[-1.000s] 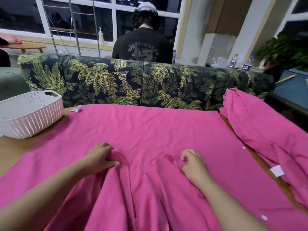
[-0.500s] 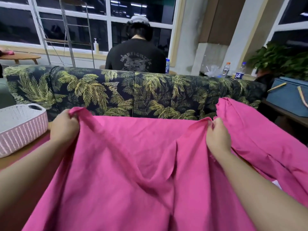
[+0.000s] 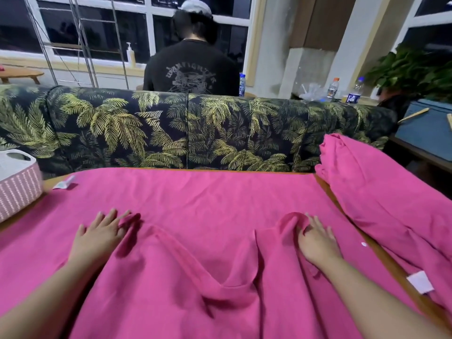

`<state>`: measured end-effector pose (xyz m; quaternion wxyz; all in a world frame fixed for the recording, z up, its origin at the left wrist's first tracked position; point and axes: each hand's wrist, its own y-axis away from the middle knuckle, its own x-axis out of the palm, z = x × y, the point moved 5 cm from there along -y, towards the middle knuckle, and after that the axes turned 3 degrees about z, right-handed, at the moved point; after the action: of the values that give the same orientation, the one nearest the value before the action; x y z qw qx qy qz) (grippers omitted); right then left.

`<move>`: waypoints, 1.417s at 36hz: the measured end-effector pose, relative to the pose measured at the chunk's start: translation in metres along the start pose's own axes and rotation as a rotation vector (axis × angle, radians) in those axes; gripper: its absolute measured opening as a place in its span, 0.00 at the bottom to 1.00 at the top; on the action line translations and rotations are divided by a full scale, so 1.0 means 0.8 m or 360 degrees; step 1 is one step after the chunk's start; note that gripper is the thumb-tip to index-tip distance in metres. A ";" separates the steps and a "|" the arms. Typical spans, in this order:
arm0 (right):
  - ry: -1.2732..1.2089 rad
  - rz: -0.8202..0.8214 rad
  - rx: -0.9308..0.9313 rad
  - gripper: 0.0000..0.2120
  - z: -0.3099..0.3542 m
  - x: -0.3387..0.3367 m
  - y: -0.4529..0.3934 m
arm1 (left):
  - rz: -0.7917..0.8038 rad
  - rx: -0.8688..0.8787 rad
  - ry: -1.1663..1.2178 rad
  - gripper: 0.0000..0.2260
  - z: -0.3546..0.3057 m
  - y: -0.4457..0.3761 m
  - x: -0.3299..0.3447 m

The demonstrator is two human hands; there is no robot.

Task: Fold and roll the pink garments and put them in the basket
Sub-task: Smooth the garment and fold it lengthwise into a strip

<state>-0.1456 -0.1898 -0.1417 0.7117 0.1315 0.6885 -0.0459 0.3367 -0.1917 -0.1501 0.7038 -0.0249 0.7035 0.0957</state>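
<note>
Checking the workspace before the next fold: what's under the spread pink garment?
The wooden table shows at the edges of the spread pink garment. Its surface beneath the cloth is covered, so anything lying there cannot be seen.

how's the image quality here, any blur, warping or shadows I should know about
Head view: wide-angle warping bows the sofa top; soft shadows under the left hand and the pink garment folds; window panes dark; the basket slightly blurred at the edge.

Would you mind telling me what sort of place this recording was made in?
Probably a lounge or shared living space, at night. A palm-print dark sofa stands behind the wooden table, large dark windows line the far wall, and a leafy potted plant sits to the right.
</note>
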 end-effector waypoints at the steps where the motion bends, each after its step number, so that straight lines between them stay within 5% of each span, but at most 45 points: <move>1: -0.0018 -0.0004 0.0008 0.25 -0.001 0.000 0.007 | -0.0011 0.0001 -0.0040 0.24 0.001 0.007 0.000; 10: -0.0317 0.0010 -0.0061 0.24 -0.008 -0.001 0.053 | -0.0026 -0.0289 0.0371 0.27 -0.008 0.057 -0.029; 14: -0.0715 -0.0300 -0.0154 0.17 -0.009 -0.021 0.083 | -0.0220 0.0393 0.0378 0.28 -0.089 0.105 -0.072; 17: -0.0888 -0.0360 -0.0154 0.13 -0.013 -0.030 0.104 | 0.0361 0.0887 0.0710 0.24 -0.150 0.166 -0.070; 19: -0.0862 -0.0353 -0.0176 0.14 -0.018 -0.038 0.116 | 0.0558 0.1118 0.0607 0.41 -0.171 0.195 -0.059; 21: -0.0819 -0.0335 -0.0180 0.20 -0.025 -0.049 0.129 | 0.0479 0.1214 0.0359 0.49 -0.173 0.201 -0.046; 26: -0.1037 -0.0462 -0.0149 0.16 -0.050 -0.078 0.155 | 0.0091 0.1047 0.0567 0.17 -0.158 0.192 -0.070; 29: -0.1072 -0.0503 -0.0150 0.13 -0.061 -0.094 0.165 | -0.0127 0.0870 0.0831 0.09 -0.153 0.188 -0.105; 36: -0.0952 -0.0662 -0.0179 0.13 -0.068 -0.160 0.150 | -0.0528 0.0396 0.1052 0.10 -0.142 0.149 -0.204; 51: -0.0562 -0.0987 -0.0095 0.10 -0.055 -0.329 0.032 | -0.1002 0.0176 0.1209 0.09 -0.142 -0.008 -0.332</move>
<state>-0.1945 -0.1849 0.1218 0.7755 -0.1147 0.5630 -0.2616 0.2283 -0.2439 0.1122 0.3926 -0.2318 0.8727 -0.1748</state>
